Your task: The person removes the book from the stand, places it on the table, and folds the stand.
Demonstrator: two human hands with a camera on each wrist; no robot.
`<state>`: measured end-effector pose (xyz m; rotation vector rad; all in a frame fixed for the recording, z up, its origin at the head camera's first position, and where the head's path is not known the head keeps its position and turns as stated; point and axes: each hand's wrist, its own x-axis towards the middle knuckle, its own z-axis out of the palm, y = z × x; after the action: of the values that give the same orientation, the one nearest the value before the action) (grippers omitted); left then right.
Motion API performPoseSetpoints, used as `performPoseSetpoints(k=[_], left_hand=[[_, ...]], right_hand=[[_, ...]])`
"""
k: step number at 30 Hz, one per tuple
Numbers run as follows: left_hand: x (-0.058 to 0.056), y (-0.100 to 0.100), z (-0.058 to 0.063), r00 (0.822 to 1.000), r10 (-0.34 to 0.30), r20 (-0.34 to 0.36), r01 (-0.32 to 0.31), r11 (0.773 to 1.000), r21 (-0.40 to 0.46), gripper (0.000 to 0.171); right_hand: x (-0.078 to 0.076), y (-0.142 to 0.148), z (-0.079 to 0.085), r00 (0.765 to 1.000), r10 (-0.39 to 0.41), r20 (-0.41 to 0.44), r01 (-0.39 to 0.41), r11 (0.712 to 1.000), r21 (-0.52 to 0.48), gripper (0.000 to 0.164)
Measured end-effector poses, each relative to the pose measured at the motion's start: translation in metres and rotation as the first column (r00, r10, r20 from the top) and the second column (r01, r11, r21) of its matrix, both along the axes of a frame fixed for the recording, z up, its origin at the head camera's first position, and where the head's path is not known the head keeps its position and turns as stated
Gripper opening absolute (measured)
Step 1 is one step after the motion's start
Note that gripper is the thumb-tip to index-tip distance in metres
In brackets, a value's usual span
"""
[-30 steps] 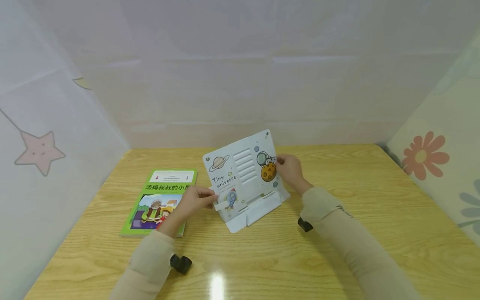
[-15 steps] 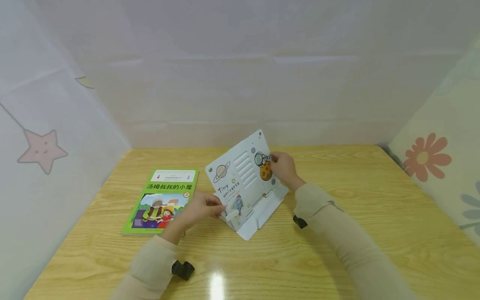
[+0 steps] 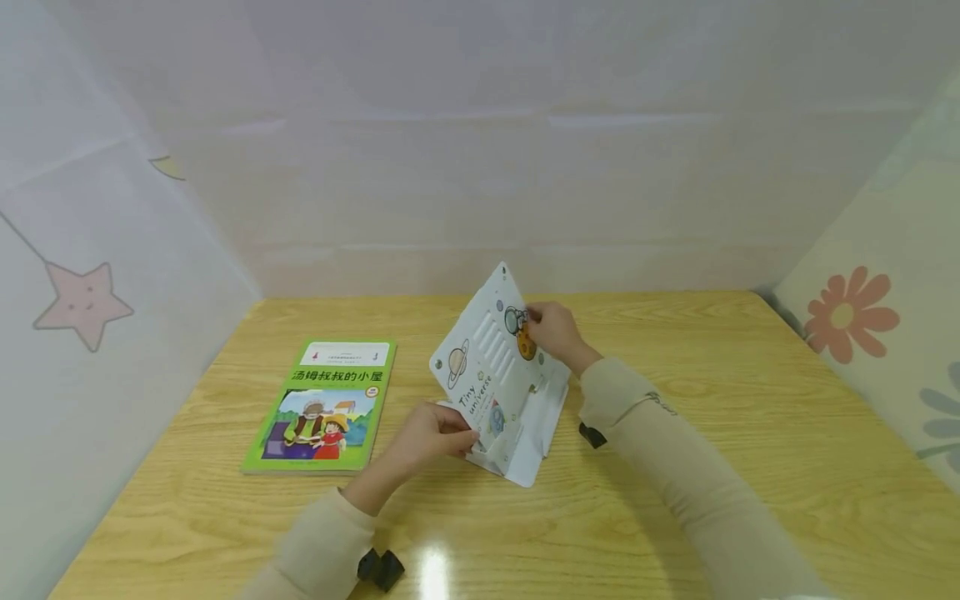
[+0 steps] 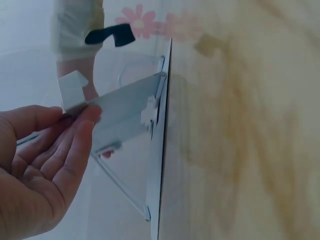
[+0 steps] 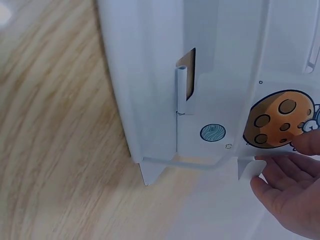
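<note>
A white metal book stand [image 3: 463, 333] printed with "Tiny universe", a planet and an astronaut is propped at an angle on the table. Its front ledge faces towards the right. My left hand [image 3: 431, 433] pinches the stand's near left side, by a small white tab. In the left wrist view, the thumb and fingers of that hand [image 4: 47, 162] grip the panel's edge, and the thin support legs behind show. My right hand [image 3: 558, 333] holds the opposite edge near the astronaut. Up close, the right thumb [image 5: 309, 142] lies on the printed face, with the fingers behind the edge.
A green picture book [image 3: 322, 425] lies flat on the wooden table [image 3: 712, 400], left of the stand. A pale cloth wall [image 3: 480, 167] rises behind the table, with patterned cloths at both sides. Black wrist cameras [image 3: 381, 570] sit on the sleeves.
The book stand has turned counterclockwise as seen from above, its left end swinging nearer. My left hand has moved right and closer, and my right hand slightly left. Both keep hold of the stand.
</note>
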<state>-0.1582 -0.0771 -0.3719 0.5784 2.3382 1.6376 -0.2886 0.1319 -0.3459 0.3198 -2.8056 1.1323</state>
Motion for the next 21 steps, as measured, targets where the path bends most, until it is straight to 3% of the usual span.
performPoseSetpoints(k=[6, 12, 21], left_hand=[[0.006, 0.014, -0.003, 0.996, 0.029, -0.085, -0.032, 0.999, -0.042, 0.014], [0.013, 0.029, -0.003, 0.979, 0.044, -0.199, -0.059, 0.996, -0.067, 0.012], [0.019, 0.046, -0.003, 0.962, 0.092, -0.259, -0.109, 0.993, -0.052, 0.010]], right_hand=[[-0.001, -0.005, 0.004, 0.998, 0.044, 0.036, -0.044, 0.999, -0.003, 0.036], [-0.004, -0.008, 0.005, 0.993, 0.108, 0.053, -0.108, 0.994, -0.011, 0.036], [-0.011, -0.015, 0.005, 0.981, 0.172, 0.086, -0.171, 0.985, -0.017, 0.036]])
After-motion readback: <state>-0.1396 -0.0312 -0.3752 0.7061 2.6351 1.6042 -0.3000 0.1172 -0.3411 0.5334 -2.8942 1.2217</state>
